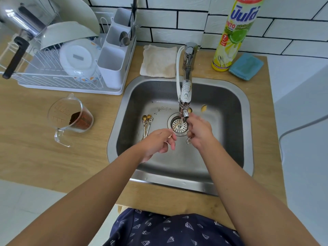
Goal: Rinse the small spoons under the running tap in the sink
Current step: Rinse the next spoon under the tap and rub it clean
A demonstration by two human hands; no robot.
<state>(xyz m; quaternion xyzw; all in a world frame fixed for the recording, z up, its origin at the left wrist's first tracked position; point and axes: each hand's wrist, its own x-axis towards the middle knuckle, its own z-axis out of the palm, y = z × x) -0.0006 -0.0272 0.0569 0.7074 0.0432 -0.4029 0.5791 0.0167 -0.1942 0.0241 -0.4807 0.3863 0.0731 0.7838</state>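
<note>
- The tall yellow-green dish soap bottle (pixel 236 32) at the upper right of the frame carries large blue Thai script, the word "PINTO" on a yellow band, a lime picture, and a red badge reading "7" and "NEW".
- The glass measuring jug (pixel 71 118) at the left, on the wooden counter (pixel 44 157), has raised graduation marks that are too faint to read; brown residue sits in its bottom.
- The left hand (pixel 156 142), at centre frame over the sink (pixel 177 181), has its fingers loosely curled and pinches the end of a thin gold spoon (pixel 175 125) whose bowl reaches over the drain strainer (pixel 179 125).
- The right hand (pixel 199 132), just right of the drain, is curled around several small spoons (pixel 204 108); gold bowls stick up past its fingers beside the tap (pixel 186 82) nozzle, and a flower-shaped handle end shows below the palm.
- More gold spoons (pixel 147 121) lie bunched on the sink floor, left of the drain.
- Whether water is running is hard to tell.
- A white dish rack (pixel 71 80) with bowls fills the upper left; a beige cloth (pixel 159 61) and a blue sponge (pixel 245 66) sit behind the sink.
</note>
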